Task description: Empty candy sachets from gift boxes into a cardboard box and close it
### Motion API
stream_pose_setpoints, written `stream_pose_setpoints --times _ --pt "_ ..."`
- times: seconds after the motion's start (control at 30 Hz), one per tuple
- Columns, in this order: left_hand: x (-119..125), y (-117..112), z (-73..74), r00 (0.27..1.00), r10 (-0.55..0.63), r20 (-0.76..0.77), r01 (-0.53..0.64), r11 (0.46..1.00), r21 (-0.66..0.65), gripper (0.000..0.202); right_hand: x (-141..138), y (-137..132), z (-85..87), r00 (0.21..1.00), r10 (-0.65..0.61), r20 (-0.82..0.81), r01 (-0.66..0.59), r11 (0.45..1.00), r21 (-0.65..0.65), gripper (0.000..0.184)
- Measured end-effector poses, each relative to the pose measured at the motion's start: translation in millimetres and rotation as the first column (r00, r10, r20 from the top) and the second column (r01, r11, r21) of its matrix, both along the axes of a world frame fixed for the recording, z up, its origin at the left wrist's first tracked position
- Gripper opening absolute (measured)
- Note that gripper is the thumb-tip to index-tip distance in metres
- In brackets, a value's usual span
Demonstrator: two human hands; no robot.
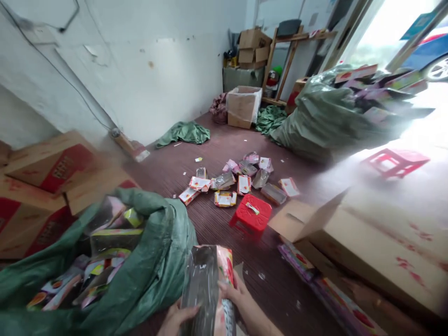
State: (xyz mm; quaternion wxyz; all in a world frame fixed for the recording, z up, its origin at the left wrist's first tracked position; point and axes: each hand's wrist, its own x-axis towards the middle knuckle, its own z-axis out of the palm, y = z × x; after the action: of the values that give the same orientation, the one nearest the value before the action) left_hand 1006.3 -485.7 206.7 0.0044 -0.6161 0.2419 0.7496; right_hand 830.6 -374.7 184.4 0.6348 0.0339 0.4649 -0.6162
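Both of my hands are closed on a packaging box (203,284) with a clear plastic front and a pink printed side, near the bottom middle. My left hand (178,317) grips its lower left, thumb on the clear front. My right hand (240,298) holds the printed side on the right, its thumb across the edge. Just left of the box stands a large green sack (171,233), its mouth open, filled with similar used-looking packaging (117,240). I cannot make out anything inside the held box.
Ahead, several packages (226,179) litter the floor beside a red stool (254,212). At right are a large carton (381,252) and a blurred limb (374,298) beside it. Cartons (38,200) are stacked left. A full sack (325,116) and pink stool (395,163) stand farther off.
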Motion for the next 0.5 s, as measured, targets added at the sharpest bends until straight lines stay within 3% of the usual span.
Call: stream_pose_setpoints --times 0.13,0.23,0.3,0.37,0.43,0.5 --pt "-29 -46 9.1 0.992 0.126 0.001 -0.126 0.991 -0.040 0.066 -38 -45 10.7 0.990 0.124 -0.070 -0.124 0.992 0.007 0.071" --pt "-62 -94 5.2 0.982 0.187 -0.003 -0.186 0.979 -0.078 0.063 -85 -68 -6.2 0.946 0.225 -0.234 -0.197 0.970 0.140 0.078" --pt "-87 -137 -2.7 0.989 0.148 0.030 -0.141 0.976 -0.168 0.062 -121 -75 -31.6 0.823 0.323 -0.467 -0.204 0.936 0.288 0.076" --pt "-110 -186 -12.1 0.993 0.044 0.107 -0.008 0.950 -0.311 0.060 -156 -78 -61.9 0.616 0.453 -0.645 -0.170 0.875 0.453 0.064" --pt "-132 -241 -22.0 0.975 -0.081 0.206 0.165 0.886 -0.434 0.056 -188 -84 -89.6 0.463 0.558 -0.688 -0.136 0.812 0.567 0.053" --pt "-151 -295 -33.5 0.945 -0.172 0.279 0.292 0.830 -0.475 0.052 -216 -99 -109.8 0.356 0.640 -0.681 -0.137 0.757 0.639 0.047"
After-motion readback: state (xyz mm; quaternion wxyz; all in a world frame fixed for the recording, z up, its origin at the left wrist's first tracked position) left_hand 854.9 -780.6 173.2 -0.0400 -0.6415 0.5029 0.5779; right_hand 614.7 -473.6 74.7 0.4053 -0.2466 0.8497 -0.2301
